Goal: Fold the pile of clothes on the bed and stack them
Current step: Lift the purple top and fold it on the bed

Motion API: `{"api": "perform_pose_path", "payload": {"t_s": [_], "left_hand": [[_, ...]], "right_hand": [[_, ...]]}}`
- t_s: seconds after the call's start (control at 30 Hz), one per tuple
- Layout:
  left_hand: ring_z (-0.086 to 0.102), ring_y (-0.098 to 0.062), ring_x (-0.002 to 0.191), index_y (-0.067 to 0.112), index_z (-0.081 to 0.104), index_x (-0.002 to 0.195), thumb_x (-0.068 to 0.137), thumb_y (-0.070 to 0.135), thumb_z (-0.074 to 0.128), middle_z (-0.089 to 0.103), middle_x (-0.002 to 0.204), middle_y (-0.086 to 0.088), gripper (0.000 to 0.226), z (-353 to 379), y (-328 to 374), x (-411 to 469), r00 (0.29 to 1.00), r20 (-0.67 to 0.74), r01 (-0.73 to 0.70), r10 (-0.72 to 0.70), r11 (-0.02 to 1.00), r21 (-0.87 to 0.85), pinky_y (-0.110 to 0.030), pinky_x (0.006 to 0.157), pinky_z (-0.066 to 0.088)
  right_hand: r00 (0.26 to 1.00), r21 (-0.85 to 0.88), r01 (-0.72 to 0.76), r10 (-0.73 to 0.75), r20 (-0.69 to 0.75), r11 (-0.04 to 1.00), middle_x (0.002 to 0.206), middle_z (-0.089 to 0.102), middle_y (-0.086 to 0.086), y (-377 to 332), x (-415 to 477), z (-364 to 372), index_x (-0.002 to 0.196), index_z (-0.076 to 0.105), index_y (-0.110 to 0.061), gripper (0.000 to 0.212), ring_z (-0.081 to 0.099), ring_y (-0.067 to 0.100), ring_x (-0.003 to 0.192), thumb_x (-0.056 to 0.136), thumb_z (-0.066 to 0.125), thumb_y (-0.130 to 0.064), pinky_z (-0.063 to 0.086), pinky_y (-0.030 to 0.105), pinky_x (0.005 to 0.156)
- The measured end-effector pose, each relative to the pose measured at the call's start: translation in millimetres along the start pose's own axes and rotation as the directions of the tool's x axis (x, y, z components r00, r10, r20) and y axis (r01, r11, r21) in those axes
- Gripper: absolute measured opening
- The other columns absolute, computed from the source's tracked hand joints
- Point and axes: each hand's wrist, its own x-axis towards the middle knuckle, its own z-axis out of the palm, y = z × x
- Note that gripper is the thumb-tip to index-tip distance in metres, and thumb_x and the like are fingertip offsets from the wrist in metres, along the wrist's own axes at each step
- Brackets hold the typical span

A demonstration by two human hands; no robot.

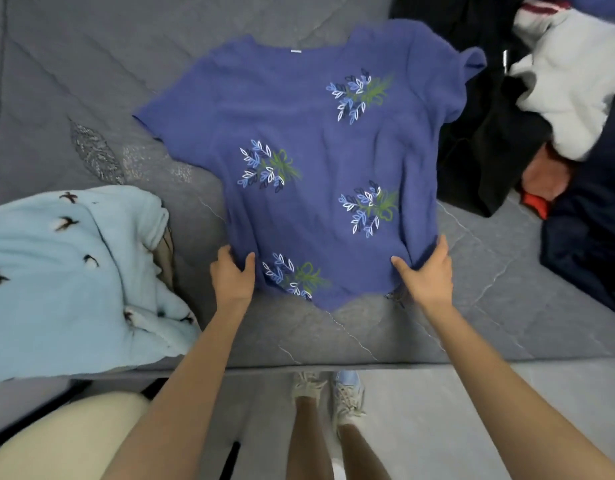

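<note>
The grey bed (91, 81) is lying under the blue tee (316, 150), which is spread flat, print up, neck away from the person. The unfolded pile (558, 116) is sitting right of the tee, w/ a light-blue fleece (74, 271) left of it. L hand (233, 275) & R hand (425, 271) are each pinching a near hem corner of the tee, thumbs on top.

Purple floral t-shirt (309, 161) spread flat on bed (91, 81), neckline far; jumbled clothes pile (541, 109) right.

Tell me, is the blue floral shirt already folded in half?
No, the shirt lies spread flat, left hand and right hand gripping its hem.
</note>
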Motion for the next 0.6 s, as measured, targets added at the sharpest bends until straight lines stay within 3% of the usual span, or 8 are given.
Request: {"api": "perform_pose_path", "payload": {"t_s": [0.1, 0.17, 0.23, 0.3, 0.37, 0.43, 0.53, 0.6], "left_hand": [[0.052, -0.021, 0.08, 0.0, 0.059, 0.093, 0.092, 0.01, 0.059, 0.059, 0.084, -0.011, 0.01, 0, 5, -6, 0.998, 0.024, -0.05, 0.052, 0.996, -0.073, -0.021, 0.06, 0.031], [0.046, -0.013, 0.068, 0.005, 0.053, 0.085, 0.093, 0.006, 0.055, 0.053, 0.072, -0.003, 0.009, -1, 5, -14, 0.994, -0.012, -0.108, 0.107, 0.985, -0.132, -0.021, 0.055, 0.029], [0.036, -0.008, 0.06, 0.005, 0.043, 0.085, 0.098, 0.006, 0.047, 0.044, 0.068, 0.003, 0.014, -6, 8, -25, 0.99, -0.096, -0.125, 0.107, 0.971, -0.203, -0.02, 0.056, 0.03], [0.032, -0.004, 0.056, 0.007, 0.037, 0.083, 0.1, 0.006, 0.041, 0.037, 0.068, 0.004, 0.018, -14, 10, -33, 0.973, -0.191, -0.173, 0.128, 0.955, -0.243, -0.013, 0.055, 0.032], [0.034, -0.001, 0.054, 0.014, 0.031, 0.077, 0.101, 0.006, 0.039, 0.032, 0.068, 0.005, 0.026, -25, 13, -36, 0.954, -0.261, -0.215, 0.149, 0.946, -0.244, -0.007, 0.058, 0.033], [0.03, -0.005, 0.057, 0.018, 0.03, 0.074, 0.101, 0.008, 0.039, 0.031, 0.069, 0.005, 0.03, -36, 17, -33, 0.941, -0.308, -0.225, 0.142, 0.941, -0.252, -0.007, 0.061, 0.033], [0.037, 0.0, 0.057, 0.023, 0.03, 0.07, 0.101, 0.01, 0.042, 0.033, 0.068, 0.006, 0.035, -46, 20, -24, 0.929, -0.341, -0.235, 0.141, 0.939, -0.25, -0.008, 0.062, 0.034], [0.044, 0.005, 0.059, 0.018, 0.043, 0.075, 0.1, 0.014, 0.046, 0.04, 0.069, 0.004, 0.025, -47, 20, -24, 0.93, -0.351, -0.214, 0.111, 0.939, -0.27, -0.007, 0.061, 0.035]], "right_hand": [[0.988, 0.34, -0.151, 0.138, 0.063, 0.928, 0.12, 0.057, 0.008, 5, 6, -5, 0.127, 0.048, -0.001, 0.065, 0.056, 0.022, 0.108, 0.077, 0.079, -0.029, 0.042, 0.028, 0.087], [0.983, 0.352, -0.181, 0.161, 0.086, 0.918, 0.099, 0.062, 0.007, 11, 6, -8, 0.109, 0.061, 0.0, 0.037, 0.057, 0.02, 0.089, 0.081, 0.075, -0.019, 0.041, 0.027, 0.075], [0.991, 0.35, -0.13, 0.13, 0.023, 0.928, 0.078, 0.058, 0.007, 17, 2, -11, 0.083, 0.062, -0.005, 0.014, 0.052, 0.02, 0.072, 0.081, 0.073, -0.014, 0.04, 0.033, 0.069], [0.996, 0.403, -0.074, 0.09, -0.021, 0.912, 0.067, 0.046, 0.006, 18, -7, -18, 0.065, 0.048, -0.014, 0.028, 0.042, 0.016, 0.062, 0.081, 0.071, -0.014, 0.039, 0.038, 0.063], [0.999, 0.521, -0.02, 0.037, -0.023, 0.853, 0.066, 0.041, 0.003, 15, -15, -29, 0.062, 0.04, -0.018, 0.035, 0.039, 0.009, 0.057, 0.083, 0.068, -0.015, 0.038, 0.028, 0.058], [1.0, 0.616, 0.007, 0.001, -0.012, 0.788, 0.067, 0.045, -0.002, 7, -19, -38, 0.068, 0.045, -0.018, 0.029, 0.042, -0.001, 0.053, 0.09, 0.063, -0.013, 0.038, 0.017, 0.056], [0.999, 0.691, -0.017, 0.038, -0.015, 0.723, 0.077, 0.054, -0.002, 2, -13, -41, 0.078, 0.052, -0.018, 0.019, 0.051, 0.007, 0.07, 0.095, 0.058, -0.023, 0.044, 0.022, 0.069], [0.996, 0.744, -0.06, 0.092, -0.002, 0.666, 0.079, 0.055, 0.0, -2, -8, -40, 0.078, 0.052, -0.017, 0.02, 0.052, 0.013, 0.075, 0.096, 0.056, -0.026, 0.046, 0.028, 0.073]]}}
